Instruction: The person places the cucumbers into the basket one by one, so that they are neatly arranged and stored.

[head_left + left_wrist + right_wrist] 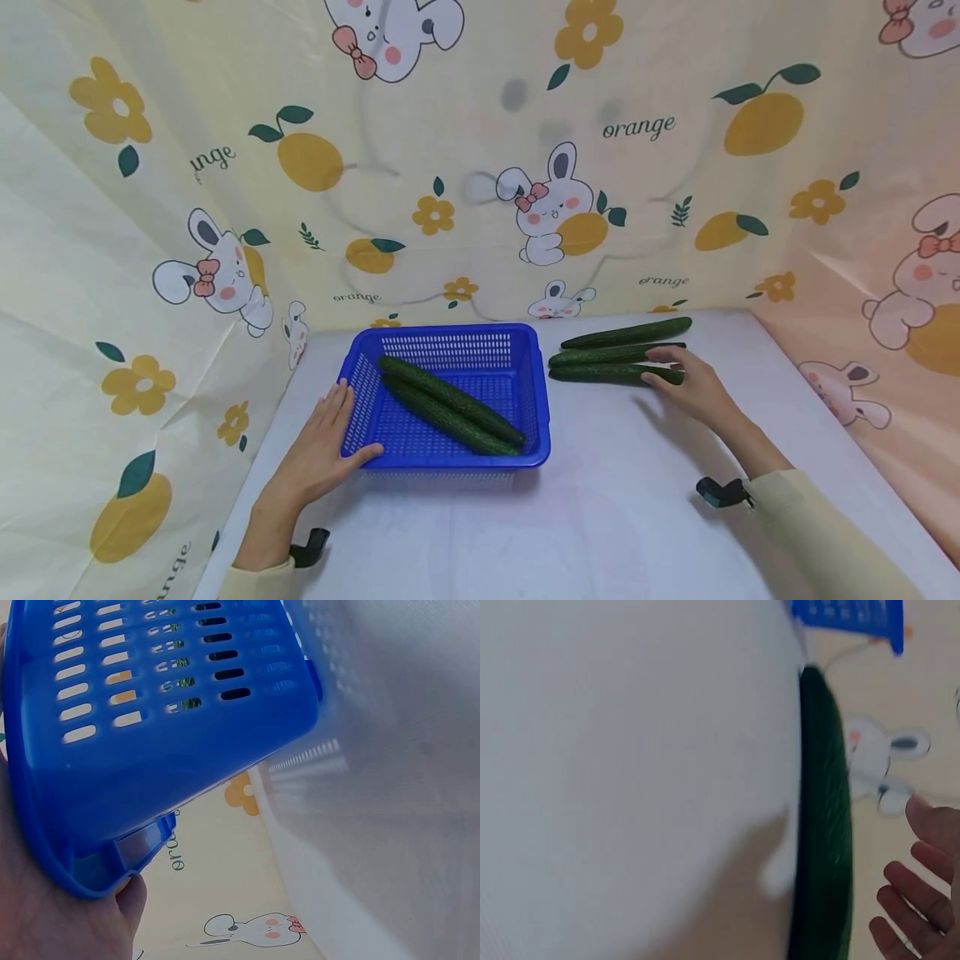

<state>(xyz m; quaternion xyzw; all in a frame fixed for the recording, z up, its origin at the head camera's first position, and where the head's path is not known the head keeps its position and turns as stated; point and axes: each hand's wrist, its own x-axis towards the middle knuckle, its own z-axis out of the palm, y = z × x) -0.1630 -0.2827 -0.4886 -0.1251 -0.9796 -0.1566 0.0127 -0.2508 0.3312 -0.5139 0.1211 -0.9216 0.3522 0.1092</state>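
Note:
A blue slotted plastic basket (450, 461) stands on the table with two dark green cucumbers (442, 417) lying slantwise inside. My left hand (315, 450) rests on its left rim, fingers straight and thumb over the front corner; the left wrist view has the palm (52, 922) against the basket rim (37, 855). Right of the basket lie a back cucumber (626, 333), a middle cucumber (600, 356) and a front cucumber (600, 373). Over the right ends of the nearer two is my right hand (693, 387), thumb and fingers spread. In the right wrist view those fingers (907, 889) look apart from the cucumber (825, 810).
The white table (600, 517) meets a printed cloth backdrop (465, 150) at the back, with more cloth hanging at both sides. A small black device is on the left wrist (311, 547) and another on the right wrist (722, 492).

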